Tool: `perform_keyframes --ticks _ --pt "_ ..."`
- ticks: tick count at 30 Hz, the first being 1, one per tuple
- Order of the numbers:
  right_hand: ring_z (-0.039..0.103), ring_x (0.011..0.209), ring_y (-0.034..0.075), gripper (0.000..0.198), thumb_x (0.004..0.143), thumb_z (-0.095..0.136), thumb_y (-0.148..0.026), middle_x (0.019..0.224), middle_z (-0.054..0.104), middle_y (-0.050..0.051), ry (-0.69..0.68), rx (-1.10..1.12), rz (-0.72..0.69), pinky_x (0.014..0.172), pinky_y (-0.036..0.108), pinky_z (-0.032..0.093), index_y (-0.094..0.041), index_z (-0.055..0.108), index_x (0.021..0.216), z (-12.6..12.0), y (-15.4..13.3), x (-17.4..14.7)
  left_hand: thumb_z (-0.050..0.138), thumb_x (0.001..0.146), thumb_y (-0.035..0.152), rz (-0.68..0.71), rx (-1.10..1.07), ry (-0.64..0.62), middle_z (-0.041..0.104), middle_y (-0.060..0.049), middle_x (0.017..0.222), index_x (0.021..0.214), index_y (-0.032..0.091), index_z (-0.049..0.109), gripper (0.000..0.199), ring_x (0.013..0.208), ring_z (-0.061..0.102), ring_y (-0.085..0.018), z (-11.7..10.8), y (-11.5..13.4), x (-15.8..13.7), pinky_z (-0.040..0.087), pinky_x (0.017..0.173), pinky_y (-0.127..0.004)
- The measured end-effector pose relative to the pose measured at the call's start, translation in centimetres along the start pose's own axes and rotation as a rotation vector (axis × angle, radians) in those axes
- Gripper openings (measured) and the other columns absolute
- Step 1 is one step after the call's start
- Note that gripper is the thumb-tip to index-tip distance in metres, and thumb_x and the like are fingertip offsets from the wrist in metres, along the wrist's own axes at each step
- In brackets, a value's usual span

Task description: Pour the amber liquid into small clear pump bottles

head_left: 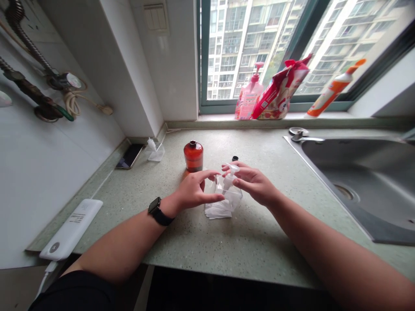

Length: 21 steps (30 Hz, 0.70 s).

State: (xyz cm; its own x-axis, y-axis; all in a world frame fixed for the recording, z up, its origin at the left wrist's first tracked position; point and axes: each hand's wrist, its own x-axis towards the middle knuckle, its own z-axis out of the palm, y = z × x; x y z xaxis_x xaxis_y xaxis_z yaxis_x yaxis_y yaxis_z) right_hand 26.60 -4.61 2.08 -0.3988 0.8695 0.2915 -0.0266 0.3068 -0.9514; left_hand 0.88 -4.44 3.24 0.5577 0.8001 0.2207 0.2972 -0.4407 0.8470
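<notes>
Loosely, the left hand [192, 190] curves.

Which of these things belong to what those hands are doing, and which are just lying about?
Probably in use:
clear container and white pump, between left hand and right hand
amber bottle
black cap

Probably just lying about:
phone
power bank
pink bottle
red bag
orange-white bottle

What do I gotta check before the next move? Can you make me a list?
1. Amber bottle standing upright: ok.
2. Nothing on its mouth: ok, the black cap lies apart.
3. Right hand at the pump: ok.
4. Pump tight in the clear bottle: cannot tell.
5. Left hand closed around that bottle: not ok, its fingers are spread.
6. Phone away from the sink: ok.
</notes>
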Motion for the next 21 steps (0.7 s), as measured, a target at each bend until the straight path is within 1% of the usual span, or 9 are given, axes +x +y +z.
perform_keyframes --ticks 2,4,8,10,12,14,17,19,21 --pt "0.068 0.128 0.031 0.038 0.09 0.083 -0.059 0.133 0.073 0.009 -0.002 0.05 0.015 0.114 0.052 0.054 -0.033 0.086 0.117 -0.3 0.3 0.0 0.092 0.075 0.067 0.056 0.07 0.066 0.073 -0.004 0.092 0.136 0.019 0.073 0.08 0.069 0.058 -0.015 -0.1 0.2 -0.4 0.049 0.067 -0.029" --pt "0.069 0.128 0.03 0.043 0.092 0.078 -0.064 0.133 0.076 0.008 0.031 0.094 0.046 0.115 0.053 0.053 -0.034 0.083 0.122 -1.0 1.0 0.1 0.093 0.074 0.067 0.108 0.108 0.148 0.076 -0.007 0.1 0.137 0.019 0.072 0.081 0.074 0.063 -0.017 -0.4 0.3 -0.7 0.054 0.071 -0.031" --pt "0.072 0.119 0.03 0.049 0.09 0.074 -0.073 0.119 0.081 0.009 0.275 0.032 0.11 0.111 0.054 0.054 -0.029 0.083 0.11 -2.6 3.1 0.9 0.092 0.075 0.067 0.207 0.135 0.404 0.077 -0.011 0.118 0.14 0.022 0.066 0.084 0.084 0.069 -0.019 -1.6 0.4 -0.8 0.06 0.076 -0.034" --pt "0.073 0.112 0.029 0.052 0.088 0.075 -0.075 0.112 0.082 0.009 0.355 -0.035 0.131 0.106 0.053 0.056 -0.027 0.083 0.105 -3.2 3.9 1.3 0.091 0.075 0.068 0.233 0.161 0.56 0.075 -0.011 0.124 0.141 0.024 0.062 0.084 0.09 0.071 -0.02 -2.8 0.6 -0.7 0.062 0.078 -0.035" --pt "0.074 0.107 0.028 0.053 0.087 0.074 -0.076 0.108 0.082 0.01 0.372 -0.091 0.132 0.104 0.052 0.057 -0.026 0.082 0.104 -3.6 4.5 1.5 0.09 0.079 0.063 0.227 0.169 0.707 0.072 -0.012 0.132 0.143 0.025 0.057 0.081 0.099 0.073 -0.022 -4.7 0.9 -0.5 0.064 0.086 -0.037" --pt "0.074 0.106 0.029 0.051 0.089 0.073 -0.073 0.108 0.082 0.01 0.367 -0.159 0.11 0.103 0.052 0.057 -0.025 0.082 0.103 -3.8 4.9 1.5 0.088 0.084 0.057 0.211 0.168 0.797 0.069 -0.013 0.136 0.141 0.026 0.054 0.073 0.108 0.073 -0.023 -7.0 1.0 -0.7 0.064 0.096 -0.039" --pt "0.075 0.105 0.03 0.042 0.089 0.072 -0.064 0.114 0.081 0.011 0.385 -0.314 0.056 0.101 0.054 0.058 -0.025 0.081 0.103 -4.1 5.4 1.5 0.092 0.078 0.05 0.116 0.164 0.864 0.07 -0.012 0.131 0.132 0.025 0.054 0.07 0.116 0.073 -0.026 -10.6 0.2 -2.0 0.063 0.102 -0.043" --pt "0.076 0.105 0.03 0.037 0.088 0.071 -0.057 0.118 0.081 0.011 0.406 -0.412 0.028 0.099 0.055 0.059 -0.026 0.081 0.104 -4.6 5.8 1.6 0.093 0.075 0.047 -0.031 0.179 0.925 0.07 -0.011 0.131 0.128 0.026 0.055 0.069 0.115 0.073 -0.027 -12.3 -0.8 -3.7 0.063 0.1 -0.044" --pt "0.076 0.107 0.031 0.033 0.089 0.068 -0.052 0.117 0.081 0.011 0.435 -0.484 0.015 0.098 0.055 0.06 -0.026 0.08 0.105 -5.2 6.2 1.7 0.093 0.073 0.047 -0.216 0.263 1.008 0.069 -0.01 0.133 0.123 0.026 0.057 0.066 0.108 0.074 -0.026 -13.1 -1.9 -5.5 0.064 0.096 -0.044"
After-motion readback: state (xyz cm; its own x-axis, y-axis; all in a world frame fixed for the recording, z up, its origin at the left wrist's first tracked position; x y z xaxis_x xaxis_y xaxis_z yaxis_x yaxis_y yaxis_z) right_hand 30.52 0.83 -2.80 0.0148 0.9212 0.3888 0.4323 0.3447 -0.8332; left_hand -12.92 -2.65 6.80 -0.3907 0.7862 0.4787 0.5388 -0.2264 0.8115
